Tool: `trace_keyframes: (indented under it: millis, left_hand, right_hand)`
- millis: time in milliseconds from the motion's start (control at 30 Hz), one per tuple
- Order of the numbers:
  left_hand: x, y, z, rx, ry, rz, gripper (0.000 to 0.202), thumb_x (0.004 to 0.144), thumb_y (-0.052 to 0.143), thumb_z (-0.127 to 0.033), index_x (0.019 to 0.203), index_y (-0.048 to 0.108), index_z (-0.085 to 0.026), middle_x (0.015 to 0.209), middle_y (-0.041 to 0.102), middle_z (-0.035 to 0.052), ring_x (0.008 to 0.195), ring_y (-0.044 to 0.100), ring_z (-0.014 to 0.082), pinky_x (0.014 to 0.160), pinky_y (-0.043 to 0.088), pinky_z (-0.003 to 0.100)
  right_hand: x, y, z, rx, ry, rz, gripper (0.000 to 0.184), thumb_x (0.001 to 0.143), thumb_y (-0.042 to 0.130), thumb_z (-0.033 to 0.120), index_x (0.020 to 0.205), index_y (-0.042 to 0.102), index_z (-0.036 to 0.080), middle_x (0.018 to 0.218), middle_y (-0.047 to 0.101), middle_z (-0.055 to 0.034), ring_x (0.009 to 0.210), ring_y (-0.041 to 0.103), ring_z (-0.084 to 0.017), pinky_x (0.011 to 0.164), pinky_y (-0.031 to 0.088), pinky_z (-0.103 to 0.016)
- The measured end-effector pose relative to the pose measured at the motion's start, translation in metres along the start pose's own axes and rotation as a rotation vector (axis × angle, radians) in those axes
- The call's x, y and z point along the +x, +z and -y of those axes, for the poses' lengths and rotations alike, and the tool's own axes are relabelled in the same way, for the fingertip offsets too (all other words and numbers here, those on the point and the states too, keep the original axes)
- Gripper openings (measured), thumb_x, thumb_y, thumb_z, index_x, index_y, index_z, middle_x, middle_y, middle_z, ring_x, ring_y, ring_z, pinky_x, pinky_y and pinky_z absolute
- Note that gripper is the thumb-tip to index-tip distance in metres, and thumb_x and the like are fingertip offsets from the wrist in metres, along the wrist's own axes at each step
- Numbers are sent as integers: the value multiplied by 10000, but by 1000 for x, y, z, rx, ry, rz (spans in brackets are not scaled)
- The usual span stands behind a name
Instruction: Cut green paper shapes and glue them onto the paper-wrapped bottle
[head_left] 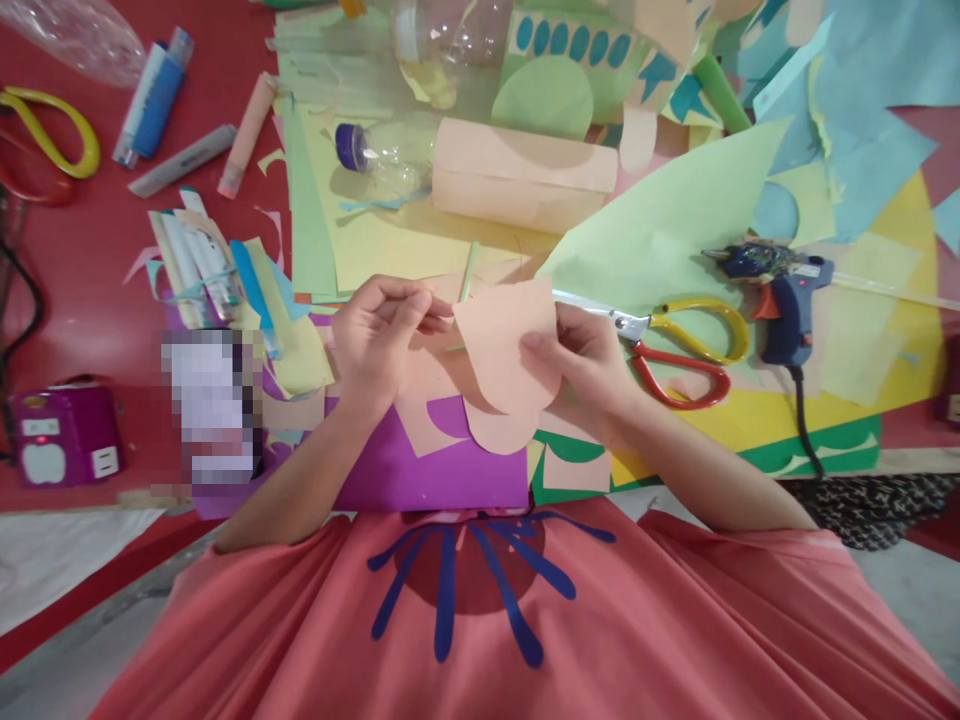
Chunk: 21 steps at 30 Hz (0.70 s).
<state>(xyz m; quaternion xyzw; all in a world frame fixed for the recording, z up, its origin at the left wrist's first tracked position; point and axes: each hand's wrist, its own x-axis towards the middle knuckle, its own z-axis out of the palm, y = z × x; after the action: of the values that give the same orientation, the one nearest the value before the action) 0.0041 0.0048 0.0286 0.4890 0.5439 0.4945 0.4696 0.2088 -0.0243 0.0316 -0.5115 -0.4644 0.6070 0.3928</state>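
Note:
A peach paper cutout point(506, 340) with a rounded lower end is held up over the table. My right hand point(596, 355) pinches its right edge, thumb on top. My left hand point(382, 335) has its fingers curled together at the cutout's left edge; whatever sits between thumb and fingers cannot be made out. Beneath lies another rounded peach piece point(506, 432), partly covered. A thin pale green strip point(470, 270) stands out just behind the cutout. Scissors point(686, 355) with yellow and red handles lie beside my right hand, their blades partly hidden.
Behind lies a plastic bottle point(401, 150) wrapped in peach paper. At right rests a blue glue gun point(787, 310) with its cord. Markers point(195, 255), a phone-like blurred object point(210, 405) and a purple power adapter point(67, 435) are at left. Purple paper point(442, 480) lies in front.

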Motion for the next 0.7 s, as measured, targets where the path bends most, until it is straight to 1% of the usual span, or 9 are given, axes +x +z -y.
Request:
trace_keyframes:
  millis: [100,167,233,300,400,500,567,600,700]
  left_hand:
    - [0,0,-1,-44,-97,-13,468,887,579,-647,744,606,-202,624,672,0,558,658,114,570,542,232]
    - [-2,0,-1,-139,-164,44,523,900,511,-692,757,623,-201,607,648,-3,487,609,103,487,496,221]
    - [-5,1,-1,-241,-235,177,522,802,620,-729,868,654,-212,634,646,-28,415,528,82,407,426,216]
    - [-11,4,-2,-261,-299,344,613,654,773,-710,1020,660,-232,729,688,-34,455,551,89,423,434,218]
    - [-21,11,-4,-99,-347,540,613,722,718,-704,1049,690,-186,965,762,66,888,717,220,779,571,306]
    - [-29,15,-5,-19,-396,519,535,842,584,-666,1039,710,-185,1091,762,81,1130,673,271,989,522,363]
    - [-30,14,-4,-50,-420,512,483,851,583,-620,1007,720,-183,1060,767,71,1074,687,261,945,535,358]
    - [-30,13,-3,-63,-438,529,467,843,594,-609,965,725,-178,1004,772,70,1004,700,255,885,549,353]
    - [-28,10,-3,-50,-500,585,449,814,624,-606,842,719,-168,845,761,72,841,703,247,736,547,342]
  right_hand:
    - [-4,3,4,141,64,-76,303,800,753,473,738,610,213,693,550,16,624,509,-121,541,421,-257]
    - [-6,5,5,181,81,-84,302,791,766,488,763,640,214,711,579,11,623,531,-124,540,438,-260]
    - [-5,6,5,170,58,-45,331,775,771,525,760,657,214,707,595,7,614,537,-125,528,438,-259]
    - [-3,5,2,107,31,-1,396,768,756,586,725,644,209,675,584,8,592,515,-119,508,418,-254]
    - [0,2,0,-130,-24,63,523,803,681,667,599,538,206,557,458,33,515,389,-94,453,311,-249]
    - [-2,-9,5,-429,-251,105,583,918,544,646,525,463,223,502,390,29,474,340,-105,458,286,-290]
    - [-8,-24,15,-581,-455,25,498,985,478,559,617,594,244,593,569,-31,553,517,-158,550,405,-333]
    - [-11,-35,20,-662,-506,-76,436,996,477,521,696,659,262,675,649,-62,641,604,-196,609,445,-359]
    - [-22,-80,33,-869,-532,-524,290,959,570,416,741,695,272,707,687,-82,728,680,-258,688,479,-421]
